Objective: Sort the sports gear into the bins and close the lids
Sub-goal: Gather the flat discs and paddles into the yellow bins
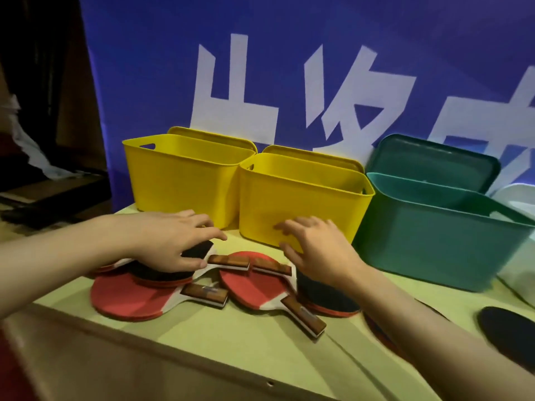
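Several table tennis paddles lie in a pile on the pale green table (231, 337); one shows its red face (127, 296), another red one (252, 285) lies in the middle, and a black-faced one (327, 296) sits to its right. My left hand (170, 241) rests palm down on a black paddle (199, 250) at the pile's left, fingers spread. My right hand (315, 250) hovers over the pile's right side, fingers apart, holding nothing. Behind stand two open yellow bins (179, 180) (298, 209) and an open green bin (434, 241), with lids leaning behind them.
A blue banner (289, 68) with white characters hangs right behind the bins. Another black paddle (506, 328) lies at the right edge of the table. A pale white container (515, 198) stands beyond the green bin. The table's front edge runs diagonally below my arms.
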